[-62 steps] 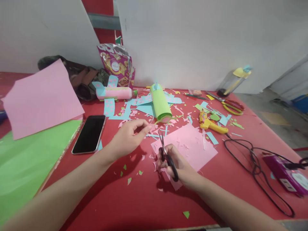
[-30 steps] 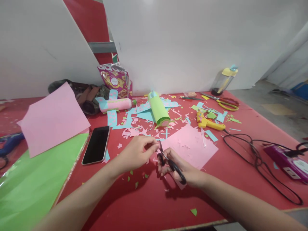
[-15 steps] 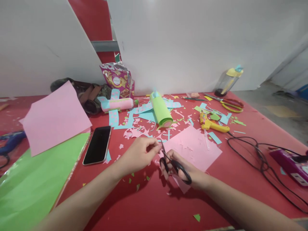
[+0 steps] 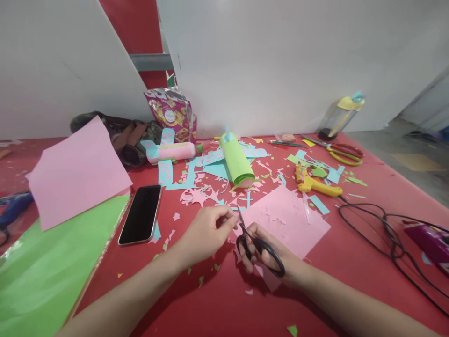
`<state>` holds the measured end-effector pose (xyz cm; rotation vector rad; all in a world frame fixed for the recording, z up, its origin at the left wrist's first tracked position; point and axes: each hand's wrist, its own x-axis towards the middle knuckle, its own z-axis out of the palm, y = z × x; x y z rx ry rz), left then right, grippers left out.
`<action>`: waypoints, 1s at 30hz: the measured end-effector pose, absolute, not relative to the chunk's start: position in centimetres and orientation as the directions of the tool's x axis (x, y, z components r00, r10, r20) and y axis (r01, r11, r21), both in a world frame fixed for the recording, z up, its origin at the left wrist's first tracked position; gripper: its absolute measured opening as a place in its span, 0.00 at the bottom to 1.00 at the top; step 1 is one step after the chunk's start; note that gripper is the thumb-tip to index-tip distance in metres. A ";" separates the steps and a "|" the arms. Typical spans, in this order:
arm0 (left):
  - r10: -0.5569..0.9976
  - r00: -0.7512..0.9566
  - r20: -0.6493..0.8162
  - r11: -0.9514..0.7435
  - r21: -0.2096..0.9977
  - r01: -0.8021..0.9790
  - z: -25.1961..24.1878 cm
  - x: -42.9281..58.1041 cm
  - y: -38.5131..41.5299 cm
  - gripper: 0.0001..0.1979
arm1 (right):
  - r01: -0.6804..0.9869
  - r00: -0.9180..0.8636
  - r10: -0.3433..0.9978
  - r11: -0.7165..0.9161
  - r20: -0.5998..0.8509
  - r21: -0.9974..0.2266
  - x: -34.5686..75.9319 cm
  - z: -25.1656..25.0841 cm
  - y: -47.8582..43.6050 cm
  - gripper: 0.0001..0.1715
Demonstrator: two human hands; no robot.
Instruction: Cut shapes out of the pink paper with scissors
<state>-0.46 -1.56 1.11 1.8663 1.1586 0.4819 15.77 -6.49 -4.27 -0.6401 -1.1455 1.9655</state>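
1. With the left hand (image 4: 210,229), pinches thumb to finger, apparently on a small pink scrap (image 4: 237,230) (too hidden to tell its outline).
2. With the right hand (image 4: 275,242), grips scissors (image 4: 262,245) by the handle loops, blades aimed forward and just beside the left fingertips.
3. Holds both near each other above a red table (image 4: 196,309), with a pink sheet (image 4: 294,220) partly behind the right hand.
4. Seems to be at a trimming step, judging by blades set so close to the pinch; cannot tell how much of the scrap is cut.
5. Would call next for a steady pinch, a slight turn of the scrap into the blades, and short snips clear of the fingertips.
6. Shows, beyond the hands, a green tube (image 4: 238,161) with blue strips (image 4: 254,153) reaching out either side, near a pink bottle (image 4: 177,150) on its side.
7. Shows also a phone (image 4: 141,215) left of the left hand and a yellow glue gun (image 4: 321,187) past the sheet, to the right.
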 end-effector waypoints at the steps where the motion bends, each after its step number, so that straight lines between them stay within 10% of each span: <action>1: 0.865 0.489 -0.115 -0.188 0.829 0.526 1.1 -0.4 -1.6 0.13 | -0.357 -0.580 0.813 -0.312 -0.053 -0.880 15.8 -4.2 -6.5 0.25; 30: 0.934 0.331 -0.136 0.052 0.967 0.251 -0.7 1.8 -3.5 0.14 | -0.231 -0.487 0.863 -0.276 -0.135 -0.933 15.4 -3.6 -7.1 0.23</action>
